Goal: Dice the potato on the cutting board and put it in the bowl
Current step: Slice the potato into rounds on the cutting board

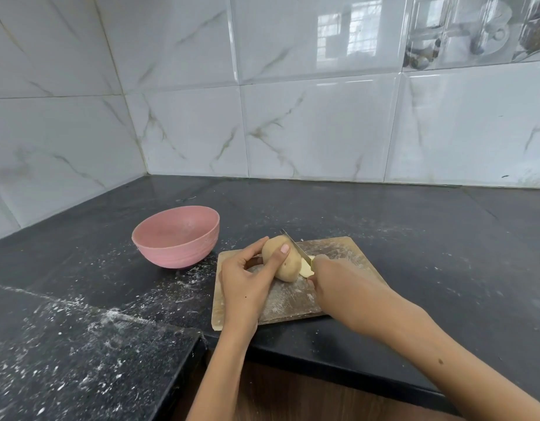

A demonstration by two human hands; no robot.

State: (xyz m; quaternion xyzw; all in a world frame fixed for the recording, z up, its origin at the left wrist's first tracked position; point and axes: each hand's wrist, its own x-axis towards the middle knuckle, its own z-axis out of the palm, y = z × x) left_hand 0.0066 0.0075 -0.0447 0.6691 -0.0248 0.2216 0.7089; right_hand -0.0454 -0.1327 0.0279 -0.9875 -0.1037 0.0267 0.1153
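Black stone counter (384, 226), dusted with white powder, meets a marbled tile wall (293, 117). At about 6 o'clock lies a wooden cutting board (293, 296) with the potato (282, 262) on its far part. The left hand (247, 281) grips the potato, thumb and fingers curled round it. The right hand (335, 278) holds a knife (296, 246), its blade set into the potato's 3 o'clock side, a pale cut piece (306, 268) beside it. A pink bowl (176, 237) stands at the board's 10 o'clock, apart from it.

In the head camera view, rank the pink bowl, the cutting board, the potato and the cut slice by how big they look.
1. cutting board
2. pink bowl
3. potato
4. cut slice, partly hidden behind the right hand
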